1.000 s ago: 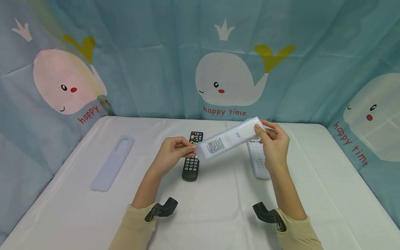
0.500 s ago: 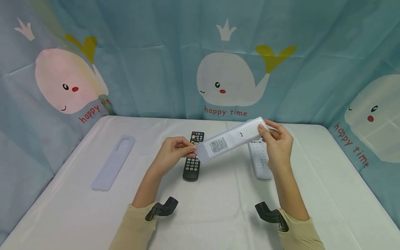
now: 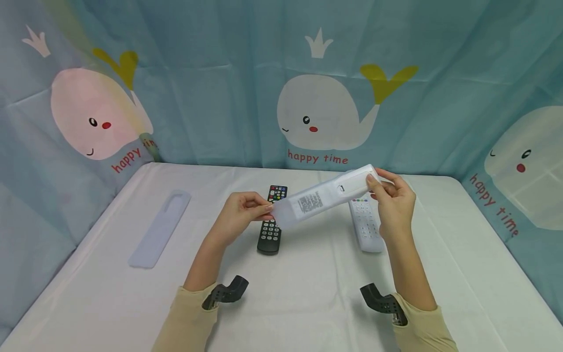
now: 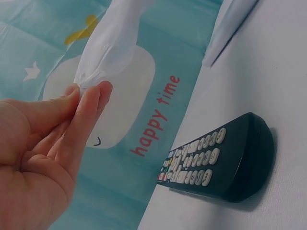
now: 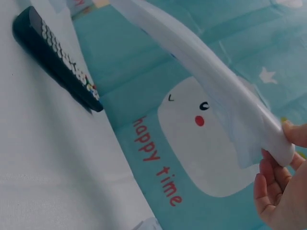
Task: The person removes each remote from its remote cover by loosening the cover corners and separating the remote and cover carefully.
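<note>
A white remote control (image 3: 352,185) is held in the air at a slant, its back with a printed label facing the head camera. A soft translucent cover (image 3: 283,213) surrounds its lower left part and extends past that end. My left hand (image 3: 239,215) pinches the tip of this cover between thumb and fingers. At the upper right end, my right hand (image 3: 393,203) grips the remote, thumb on its back. In the right wrist view a loose flap of the cover (image 5: 245,146) hangs below the remote near the fingers.
On the white tablecloth (image 3: 308,293) lies a black remote (image 3: 269,239), partly behind the left hand. Another remote (image 3: 366,227), pale with coloured buttons, lies below the right hand. A flat translucent cover (image 3: 160,230) is at the left. A whale-print curtain (image 3: 211,107) stands behind.
The right hand has drawn the remote rightward, and more of the bare cover shows at the left end. The left hand has shifted slightly left, still pinching the cover.
</note>
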The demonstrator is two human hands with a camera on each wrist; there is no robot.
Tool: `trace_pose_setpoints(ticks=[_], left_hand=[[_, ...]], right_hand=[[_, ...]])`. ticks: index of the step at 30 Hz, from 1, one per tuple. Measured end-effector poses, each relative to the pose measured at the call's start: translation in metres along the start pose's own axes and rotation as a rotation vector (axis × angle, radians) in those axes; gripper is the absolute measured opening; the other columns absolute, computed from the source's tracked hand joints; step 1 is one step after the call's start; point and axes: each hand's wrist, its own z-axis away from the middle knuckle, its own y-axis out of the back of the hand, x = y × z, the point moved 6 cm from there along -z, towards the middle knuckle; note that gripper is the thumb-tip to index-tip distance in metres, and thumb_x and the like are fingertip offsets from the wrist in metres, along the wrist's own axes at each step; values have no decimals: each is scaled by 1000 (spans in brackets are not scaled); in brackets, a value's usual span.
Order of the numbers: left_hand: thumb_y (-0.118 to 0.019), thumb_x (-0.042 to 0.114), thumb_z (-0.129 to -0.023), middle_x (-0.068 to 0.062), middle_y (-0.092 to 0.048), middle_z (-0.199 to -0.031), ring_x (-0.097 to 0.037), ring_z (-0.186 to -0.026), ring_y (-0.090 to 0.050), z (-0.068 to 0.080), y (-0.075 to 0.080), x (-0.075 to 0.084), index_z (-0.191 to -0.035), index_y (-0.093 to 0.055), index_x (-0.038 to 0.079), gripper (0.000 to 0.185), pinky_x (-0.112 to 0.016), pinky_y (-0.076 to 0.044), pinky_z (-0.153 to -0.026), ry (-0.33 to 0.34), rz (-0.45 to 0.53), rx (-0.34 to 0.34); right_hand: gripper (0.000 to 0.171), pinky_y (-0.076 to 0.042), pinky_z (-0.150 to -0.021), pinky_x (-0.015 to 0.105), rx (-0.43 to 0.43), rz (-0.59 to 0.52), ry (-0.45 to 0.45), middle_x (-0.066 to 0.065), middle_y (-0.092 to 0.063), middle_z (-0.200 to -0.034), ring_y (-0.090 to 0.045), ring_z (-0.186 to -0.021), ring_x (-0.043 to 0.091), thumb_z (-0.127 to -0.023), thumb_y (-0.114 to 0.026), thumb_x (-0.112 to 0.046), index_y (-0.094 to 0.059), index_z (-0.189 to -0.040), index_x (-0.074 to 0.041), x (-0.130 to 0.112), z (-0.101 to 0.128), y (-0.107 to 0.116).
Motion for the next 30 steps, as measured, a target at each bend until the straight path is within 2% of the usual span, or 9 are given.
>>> trace_pose_setpoints(ticks=[14, 24, 30], left_hand=[[-67, -2, -102, -19, -76, -101, -10, -82, -76, 1, 4, -1, -104, -70, -14, 13, -37, -64, -87, -9, 7, -11], [-66, -2, -102, -18, -76, -100, -9, -81, -76, 0, 5, -2, -104, -70, -14, 13, -32, -64, -84, -7, 14, -18], [-67, -2, -101, -18, -76, -100, -9, -81, -76, 0, 7, -4, -104, -70, -14, 13, -37, -64, -86, 3, 4, -11]], right_hand=[[30, -56, -74, 17, 10, -3, -2, -16, -73, -79, -67, -78, 5, -99, -73, -6, -69, -128, 3, 0, -2, 5], [29, -56, -74, 14, 16, -3, -15, -16, -73, -82, -68, -80, 4, -100, -73, -7, -69, -128, 1, 0, -3, 7], [29, -57, -74, 14, 34, 20, -31, -18, -73, -84, -69, -81, 4, -100, -73, -9, -69, -128, -1, 0, -4, 10]])
